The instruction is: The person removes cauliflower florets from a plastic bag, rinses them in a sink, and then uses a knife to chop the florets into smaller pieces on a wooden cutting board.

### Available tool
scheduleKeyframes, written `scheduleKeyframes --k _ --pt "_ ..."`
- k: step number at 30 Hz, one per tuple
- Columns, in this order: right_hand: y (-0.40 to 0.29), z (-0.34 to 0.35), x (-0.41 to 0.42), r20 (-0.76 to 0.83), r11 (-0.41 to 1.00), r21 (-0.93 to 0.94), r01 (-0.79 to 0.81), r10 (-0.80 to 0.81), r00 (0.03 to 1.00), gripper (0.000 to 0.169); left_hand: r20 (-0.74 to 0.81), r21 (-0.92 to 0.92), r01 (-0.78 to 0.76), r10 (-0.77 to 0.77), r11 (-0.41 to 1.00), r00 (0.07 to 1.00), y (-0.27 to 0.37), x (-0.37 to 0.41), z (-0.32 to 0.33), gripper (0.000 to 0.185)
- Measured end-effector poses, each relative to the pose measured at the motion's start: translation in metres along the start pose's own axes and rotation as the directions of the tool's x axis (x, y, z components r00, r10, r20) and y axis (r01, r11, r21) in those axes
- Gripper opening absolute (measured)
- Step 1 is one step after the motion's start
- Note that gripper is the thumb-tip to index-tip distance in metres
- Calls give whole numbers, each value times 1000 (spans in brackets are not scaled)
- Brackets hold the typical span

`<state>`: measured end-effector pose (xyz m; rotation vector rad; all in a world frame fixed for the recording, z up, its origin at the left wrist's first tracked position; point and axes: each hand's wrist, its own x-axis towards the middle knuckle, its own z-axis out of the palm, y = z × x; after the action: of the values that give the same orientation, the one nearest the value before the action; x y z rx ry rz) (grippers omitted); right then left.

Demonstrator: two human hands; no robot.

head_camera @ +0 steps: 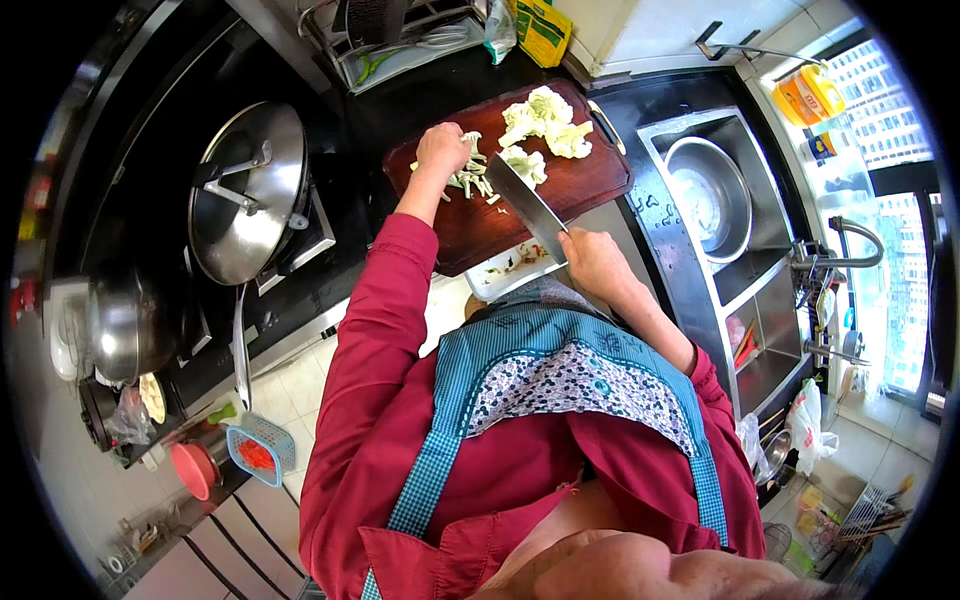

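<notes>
My right hand [600, 262] grips the handle of a Chinese cleaver [523, 201]. The blade reaches up and left over a dark red wooden cutting board [517, 217], its tip beside the cut pieces. On the board's left side, my left hand [442, 152] has its fingers curled down onto small cut cauliflower pieces [471, 178]; the fingertips are partly hidden. Just beyond the blade lies a cauliflower floret [525, 165]. Larger cauliflower chunks [550, 120] rest near the board's far right corner. Below the board's near edge, a white tray [487, 281] holds food scraps.
A lidded wok [251, 195] sits on the stove at left, its long handle pointing towards me. To the right, a metal basin [709, 199] stands in the sink [769, 277] under a faucet [855, 225]. Behind the board are a dish rack tray [420, 56] and a yellow package [541, 31].
</notes>
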<state>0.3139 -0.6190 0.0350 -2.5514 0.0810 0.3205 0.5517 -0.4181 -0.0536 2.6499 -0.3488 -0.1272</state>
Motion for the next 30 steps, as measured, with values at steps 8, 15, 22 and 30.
scheduleKeyframes --k 8,15,22,30 --pt "-3 3 1 50 998 27 56 -57 997 35 -229 -501 -48 -79 864 970 -32 -54 -29 23" --pt "-15 17 14 128 989 -41 145 -138 982 34 -245 -568 91 -274 818 930 -37 -158 -8 21" --pt "-21 21 19 168 981 -51 186 -175 970 35 -505 -388 7 -219 922 835 -32 -168 13 15" --pt "-22 28 22 156 978 14 206 -206 966 35 -533 -352 -32 -172 936 829 -33 -171 18 13"
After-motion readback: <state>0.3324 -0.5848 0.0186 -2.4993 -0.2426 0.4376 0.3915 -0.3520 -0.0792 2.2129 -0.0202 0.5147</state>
